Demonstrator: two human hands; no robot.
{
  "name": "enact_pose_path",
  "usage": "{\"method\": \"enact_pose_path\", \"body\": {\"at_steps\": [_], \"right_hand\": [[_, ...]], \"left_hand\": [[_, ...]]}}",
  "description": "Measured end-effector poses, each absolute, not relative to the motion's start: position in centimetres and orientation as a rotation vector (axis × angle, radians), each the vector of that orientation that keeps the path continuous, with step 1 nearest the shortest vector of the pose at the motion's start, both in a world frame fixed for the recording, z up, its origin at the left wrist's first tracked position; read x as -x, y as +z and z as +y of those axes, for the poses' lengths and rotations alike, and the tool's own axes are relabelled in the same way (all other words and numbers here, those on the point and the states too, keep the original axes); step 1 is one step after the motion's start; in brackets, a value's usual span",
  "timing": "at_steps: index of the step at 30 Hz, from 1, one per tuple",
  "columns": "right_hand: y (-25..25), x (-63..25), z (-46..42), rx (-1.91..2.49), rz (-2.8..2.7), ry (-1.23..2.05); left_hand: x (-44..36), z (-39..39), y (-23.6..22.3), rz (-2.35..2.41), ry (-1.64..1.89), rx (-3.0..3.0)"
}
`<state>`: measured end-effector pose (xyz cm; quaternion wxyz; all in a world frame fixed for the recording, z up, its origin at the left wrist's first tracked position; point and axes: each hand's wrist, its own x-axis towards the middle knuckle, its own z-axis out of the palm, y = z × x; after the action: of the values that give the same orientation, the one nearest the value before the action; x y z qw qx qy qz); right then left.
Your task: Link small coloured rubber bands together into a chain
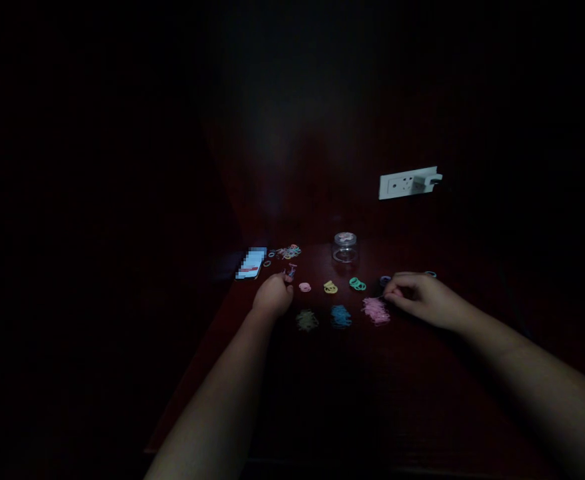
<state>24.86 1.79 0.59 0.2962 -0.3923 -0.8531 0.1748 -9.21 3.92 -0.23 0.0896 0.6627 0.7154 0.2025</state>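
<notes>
My left hand [274, 295] is closed at the left, with a small bunch of coloured elastic bands [290, 272] at its fingertips. Beside it lie pink hair ties [305, 287], then yellow ones [330, 287] and green ones [357, 285]. My right hand [420, 297] pinches over the right edge of a pile of pink elastic bands [375, 311]; a thin dark line shows at its fingertips, too small to name. A purple hair tie [385, 281] is partly behind those fingers. Nearer me sit piles of blue bands [341, 316] and olive-grey bands [307, 321].
A clear lidded jar [345, 249] stands at the back of the dark red table [362, 400]. A lit phone [251, 263] and a mixed heap of bands [289, 252] lie back left. A light-coloured hair tie [430, 274] is behind my right hand. A wall socket [397, 184] holds a plug.
</notes>
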Motion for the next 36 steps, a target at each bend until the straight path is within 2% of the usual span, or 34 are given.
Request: {"method": "enact_pose_path", "body": {"at_steps": [10, 36], "right_hand": [[-0.2, -24.2, 2.1, 1.034, -2.311, 0.452], [1.6, -25.2, 1.7, 1.024, -2.320, 0.473]], "left_hand": [[9.4, 4.5, -0.6, 2.141, 0.538, -2.007], [10.1, 5.1, -1.1, 2.118, 0.601, -2.001]]}}
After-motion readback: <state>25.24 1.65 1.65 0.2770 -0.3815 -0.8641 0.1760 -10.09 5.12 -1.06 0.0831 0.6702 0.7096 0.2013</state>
